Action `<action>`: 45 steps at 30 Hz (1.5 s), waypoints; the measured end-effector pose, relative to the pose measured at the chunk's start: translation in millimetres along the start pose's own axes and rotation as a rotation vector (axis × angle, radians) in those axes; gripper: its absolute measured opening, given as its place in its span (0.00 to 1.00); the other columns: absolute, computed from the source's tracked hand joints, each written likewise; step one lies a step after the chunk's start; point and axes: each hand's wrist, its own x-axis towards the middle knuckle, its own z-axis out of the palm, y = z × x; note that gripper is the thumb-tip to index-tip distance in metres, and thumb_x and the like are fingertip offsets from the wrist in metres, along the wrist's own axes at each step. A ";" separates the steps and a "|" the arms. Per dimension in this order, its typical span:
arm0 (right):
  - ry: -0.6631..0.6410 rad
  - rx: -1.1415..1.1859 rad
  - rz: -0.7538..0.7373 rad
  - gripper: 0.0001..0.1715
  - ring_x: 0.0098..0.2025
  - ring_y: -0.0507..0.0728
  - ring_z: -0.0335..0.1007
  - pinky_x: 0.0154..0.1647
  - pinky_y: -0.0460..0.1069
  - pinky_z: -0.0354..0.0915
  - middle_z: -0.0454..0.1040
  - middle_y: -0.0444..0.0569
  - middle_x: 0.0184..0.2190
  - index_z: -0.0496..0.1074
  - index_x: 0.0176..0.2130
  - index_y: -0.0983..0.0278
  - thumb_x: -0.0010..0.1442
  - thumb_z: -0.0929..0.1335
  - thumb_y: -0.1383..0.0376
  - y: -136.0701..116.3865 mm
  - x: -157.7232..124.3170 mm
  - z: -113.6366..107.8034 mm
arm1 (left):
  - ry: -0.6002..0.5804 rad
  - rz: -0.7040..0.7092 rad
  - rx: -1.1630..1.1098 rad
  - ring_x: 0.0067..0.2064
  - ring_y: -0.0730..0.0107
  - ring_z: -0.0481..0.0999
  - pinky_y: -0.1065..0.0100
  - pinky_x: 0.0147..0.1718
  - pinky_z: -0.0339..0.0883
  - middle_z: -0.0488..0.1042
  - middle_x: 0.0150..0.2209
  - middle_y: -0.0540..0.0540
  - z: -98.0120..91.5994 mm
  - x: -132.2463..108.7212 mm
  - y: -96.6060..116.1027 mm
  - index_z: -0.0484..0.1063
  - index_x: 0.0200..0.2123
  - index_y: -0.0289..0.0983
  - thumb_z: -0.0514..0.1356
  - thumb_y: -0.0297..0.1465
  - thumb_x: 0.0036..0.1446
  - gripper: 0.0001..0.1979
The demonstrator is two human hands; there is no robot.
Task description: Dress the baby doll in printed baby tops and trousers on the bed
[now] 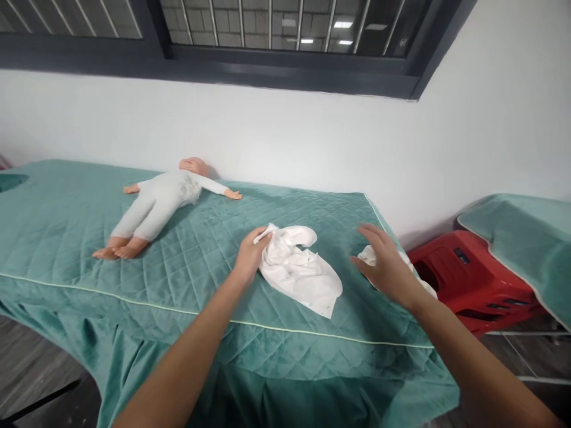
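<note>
My left hand (252,254) pinches the upper left corner of a crumpled white cloth (298,270), which has a curved strip at its top; I cannot make out whether it is a bib or another small garment. Most of this cloth rests on the green quilted cover. To the right, my right hand (387,263) is open, with thumb and fingers apart and nothing visible between them. Behind and partly under it lies a second white cloth (368,255), mostly hidden by the hand and forearm. A baby doll (154,199) in a white body suit lies on its back at the left, apart from both hands.
The green quilted cover (214,279) drapes over the bed's front edge. A white wall and a dark-framed barred window (285,71) stand behind. Right of the bed are a red plastic stool (473,273) and another green cloth (526,238).
</note>
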 end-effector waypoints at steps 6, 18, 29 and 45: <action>-0.136 0.386 -0.268 0.33 0.64 0.63 0.63 0.64 0.60 0.62 0.65 0.49 0.65 0.62 0.64 0.54 0.60 0.69 0.62 -109.9 100.4 -22.9 | -0.527 0.413 0.296 0.45 0.60 0.76 0.63 0.47 0.67 0.79 0.41 0.46 12.4 9.4 136.7 0.81 0.40 0.39 0.63 0.38 0.59 0.11; -0.180 0.094 -0.259 0.17 0.29 0.53 0.65 0.32 0.48 0.55 0.71 0.43 0.25 0.73 0.32 0.62 0.64 0.66 0.52 -161.4 136.2 -55.2 | -0.138 0.912 1.116 0.42 0.64 0.73 0.63 0.42 0.64 0.71 0.37 0.47 -28.3 3.1 182.2 0.77 0.44 0.41 0.54 0.34 0.64 0.12; -0.072 -0.410 -0.231 0.14 0.34 0.60 0.68 0.31 0.51 0.51 0.77 0.51 0.38 0.73 0.44 0.60 0.60 0.63 0.70 -149.1 112.3 -40.7 | -0.003 0.887 1.007 0.36 0.68 0.72 0.66 0.39 0.63 0.74 0.34 0.48 -35.5 1.3 166.4 0.74 0.38 0.37 0.55 0.22 0.56 0.11; -0.197 -0.326 -0.097 0.19 0.29 0.56 0.65 0.29 0.48 0.50 0.74 0.47 0.29 0.74 0.48 0.58 0.67 0.60 0.55 -156.6 107.4 -50.6 | 0.158 0.949 1.385 0.40 0.63 0.74 0.67 0.31 0.63 0.74 0.40 0.44 -27.9 -10.6 175.7 0.72 0.42 0.39 0.52 0.23 0.59 0.12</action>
